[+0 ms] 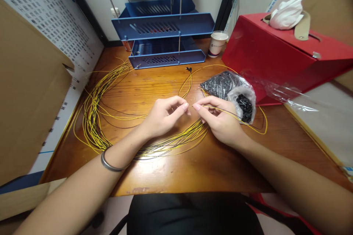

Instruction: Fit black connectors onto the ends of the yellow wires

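Observation:
Between the thumb and forefinger of my right hand (220, 119) are the tips of a yellow and black wire pair (255, 130), which loops out to the right. My left hand (165, 115) faces it a short gap away, with thumb and fingertips pinched; whatever they hold is too small or hidden to tell. A large coil of yellow and black wires (92, 117) curves from the left round below both hands. Just beyond my right hand lies a clear plastic bag (220, 83) of small black parts (245, 105), its mouth open toward me.
Small black ends (189, 69) of a wire loop lie on the wooden table (165, 180). Behind stands a blue tiered tray (165, 25), with a paper cup (217, 44) beside it. A red box (264, 55) with tissue on top borders the right; cardboard (30, 91) borders the left.

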